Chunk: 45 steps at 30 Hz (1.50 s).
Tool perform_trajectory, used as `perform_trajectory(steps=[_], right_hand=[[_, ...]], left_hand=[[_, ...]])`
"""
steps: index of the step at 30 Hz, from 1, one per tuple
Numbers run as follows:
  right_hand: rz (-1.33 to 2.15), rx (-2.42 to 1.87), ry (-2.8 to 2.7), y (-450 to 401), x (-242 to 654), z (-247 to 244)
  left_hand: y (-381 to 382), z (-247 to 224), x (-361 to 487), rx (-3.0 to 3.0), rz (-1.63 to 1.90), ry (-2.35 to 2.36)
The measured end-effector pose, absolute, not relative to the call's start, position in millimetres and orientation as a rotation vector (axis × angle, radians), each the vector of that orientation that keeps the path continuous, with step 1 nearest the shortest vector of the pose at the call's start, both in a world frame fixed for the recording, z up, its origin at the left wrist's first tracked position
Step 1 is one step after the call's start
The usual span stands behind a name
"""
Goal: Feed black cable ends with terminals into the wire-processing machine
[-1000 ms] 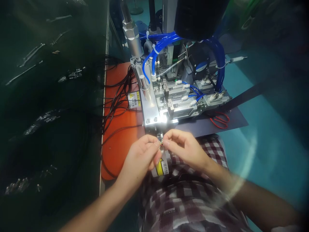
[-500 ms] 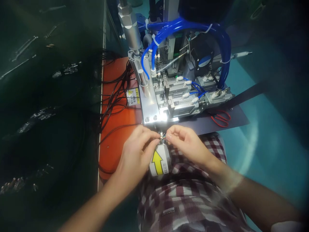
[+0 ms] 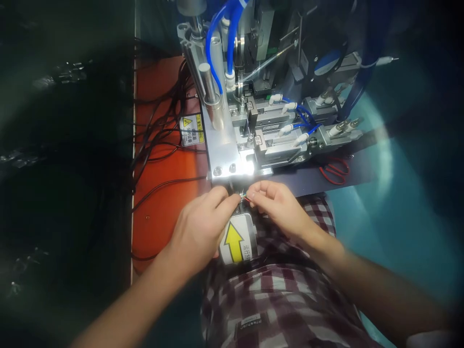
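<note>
Several thin coloured wires lie between my fingertips at the front of the machine. My right hand pinches these wires from the right. From the left, my left hand closes thumb against finger at the small pale end of the wires; exactly what it grips is too small to make out. Just below my fingertips is a white plate with a yellow arrow. The metal block of the machine stands right behind the wires.
Black cables run over the orange base at left, beside a warning label. Blue air tubes rise at the back. Red-handled scissors or pliers lie on the dark plate at right. Checked cloth covers my lap.
My view has shifted closer to the machine. Both hands stay together at the wires, and my left fingers have curled in more tightly.
</note>
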State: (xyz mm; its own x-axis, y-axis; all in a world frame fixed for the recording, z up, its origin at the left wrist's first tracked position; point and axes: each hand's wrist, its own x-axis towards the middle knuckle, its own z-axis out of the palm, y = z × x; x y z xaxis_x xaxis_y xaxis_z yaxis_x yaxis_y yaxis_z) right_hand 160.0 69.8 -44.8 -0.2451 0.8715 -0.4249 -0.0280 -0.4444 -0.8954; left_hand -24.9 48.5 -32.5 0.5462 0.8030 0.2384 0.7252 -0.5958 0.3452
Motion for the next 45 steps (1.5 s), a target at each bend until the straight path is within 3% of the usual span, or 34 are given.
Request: perform_trajectory(steps=[36, 42, 45], right_hand=[[1.637, -1.37, -1.169, 65, 154, -51], [1.382, -1.358, -1.427, 61, 157, -60], [1.461, -1.374, -1.343, 62, 156, -60]], left_hand=[[48, -33, -18, 2.746, 0.619, 1.348], [49, -34, -18, 2.742, 0.6, 1.354], [48, -32, -17, 2.754, 0.609, 1.353]])
